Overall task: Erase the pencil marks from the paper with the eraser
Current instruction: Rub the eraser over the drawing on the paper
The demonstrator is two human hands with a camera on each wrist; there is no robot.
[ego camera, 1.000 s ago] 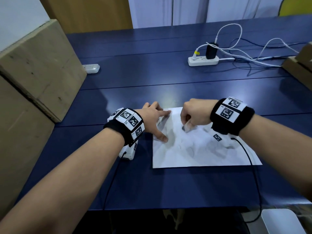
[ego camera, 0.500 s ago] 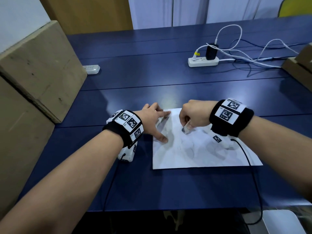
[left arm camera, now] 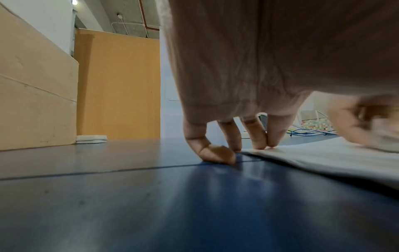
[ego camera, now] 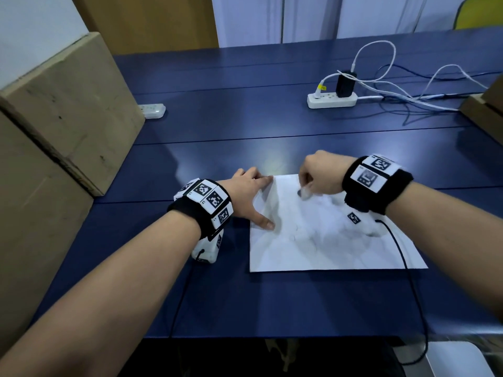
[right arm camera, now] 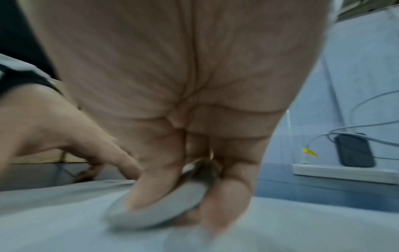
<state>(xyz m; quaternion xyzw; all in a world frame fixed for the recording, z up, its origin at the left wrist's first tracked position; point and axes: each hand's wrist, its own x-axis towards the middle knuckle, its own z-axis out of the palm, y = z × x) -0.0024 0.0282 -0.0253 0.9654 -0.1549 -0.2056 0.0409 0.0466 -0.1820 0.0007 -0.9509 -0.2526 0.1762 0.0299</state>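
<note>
From my end, far left is a cardboard box (ego camera: 68, 104), then the left hand (ego camera: 251, 191) with fingers spread flat, pinning the top-left corner of the paper (ego camera: 326, 240) on the blue table (ego camera: 245, 137), I'd guess so the sheet can't slide. Right of that, the right hand (ego camera: 319, 176) is curled tight around the eraser (ego camera: 304, 192), its edge pressed down on the paper's upper part, looks mid-rub, with faint grey smudges left.
</note>
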